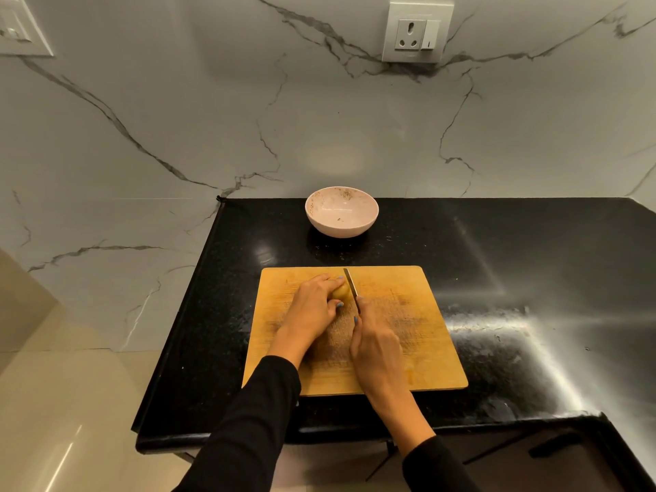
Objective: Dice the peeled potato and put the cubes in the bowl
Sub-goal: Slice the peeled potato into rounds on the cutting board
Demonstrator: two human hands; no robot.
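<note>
A peeled yellow potato [341,291] lies on the wooden cutting board [408,314], near its far edge. My left hand [314,307] covers most of it, fingers curled over the top and thumb at its near side. My right hand [376,344] grips the handle of a knife [351,285], index finger along the spine. The blade stands on edge right against the potato's right side. A pale pink bowl [341,212] sits on the counter beyond the board; nothing lies inside it.
The black granite counter [514,261] extends to the right with glossy reflections. Its left edge [198,296] drops off to a pale floor. A marble wall with a power socket [417,31] rises behind the bowl.
</note>
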